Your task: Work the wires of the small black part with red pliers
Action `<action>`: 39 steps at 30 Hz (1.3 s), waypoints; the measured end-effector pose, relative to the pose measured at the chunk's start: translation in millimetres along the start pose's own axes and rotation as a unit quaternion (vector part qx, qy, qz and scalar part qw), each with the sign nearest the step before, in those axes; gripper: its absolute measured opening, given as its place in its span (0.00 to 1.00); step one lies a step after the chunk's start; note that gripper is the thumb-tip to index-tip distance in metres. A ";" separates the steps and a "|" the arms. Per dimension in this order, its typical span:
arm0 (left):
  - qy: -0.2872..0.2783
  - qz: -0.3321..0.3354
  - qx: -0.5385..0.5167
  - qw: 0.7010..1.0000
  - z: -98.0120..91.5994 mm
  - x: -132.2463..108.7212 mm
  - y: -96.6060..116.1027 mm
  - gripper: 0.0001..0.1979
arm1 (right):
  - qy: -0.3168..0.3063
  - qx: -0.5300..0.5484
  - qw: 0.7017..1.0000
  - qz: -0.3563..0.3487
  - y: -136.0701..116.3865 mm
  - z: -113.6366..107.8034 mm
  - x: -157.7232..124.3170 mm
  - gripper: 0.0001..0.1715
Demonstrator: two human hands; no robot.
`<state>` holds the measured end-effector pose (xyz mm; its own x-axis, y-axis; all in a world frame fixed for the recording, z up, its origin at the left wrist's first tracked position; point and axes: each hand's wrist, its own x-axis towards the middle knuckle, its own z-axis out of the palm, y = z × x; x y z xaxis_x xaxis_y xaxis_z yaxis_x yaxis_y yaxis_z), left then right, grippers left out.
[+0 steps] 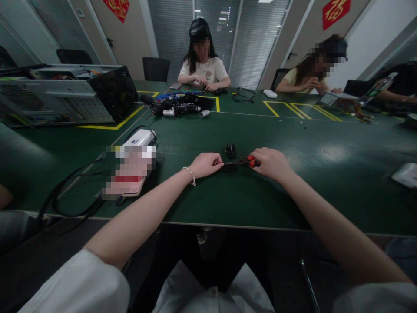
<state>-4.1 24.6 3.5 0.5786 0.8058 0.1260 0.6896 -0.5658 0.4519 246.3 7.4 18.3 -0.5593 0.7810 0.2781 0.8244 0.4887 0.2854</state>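
Note:
My right hand (270,163) is closed round the red handles of a pair of pliers (243,162), whose dark jaws point left over the green table (208,195). My left hand (206,164), with a bead bracelet on its wrist, is pinched on a small dark part (228,168) at the pliers' tips; I cannot make out what the part is. A small black piece (230,150) lies just behind the pliers, apart from both hands.
A phone (128,174) and a white power unit (138,138) with black cables (65,191) lie at the left. An open computer case (65,93) stands at far left. Across the table, people work among cables (177,105) and yellow tape lines (293,108).

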 end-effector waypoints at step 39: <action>0.006 0.008 0.007 1.000 1.5 0.5 -1.5 0.08 | 0.004 -0.004 1.000 -0.001 0.2 0.1 0.2 0.12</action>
<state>-4.2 25.6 1.5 0.5842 0.7990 0.1424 0.6872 -0.5804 0.4369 246.4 7.6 18.4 -0.5617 0.7771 0.2839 0.8224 0.4870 0.2942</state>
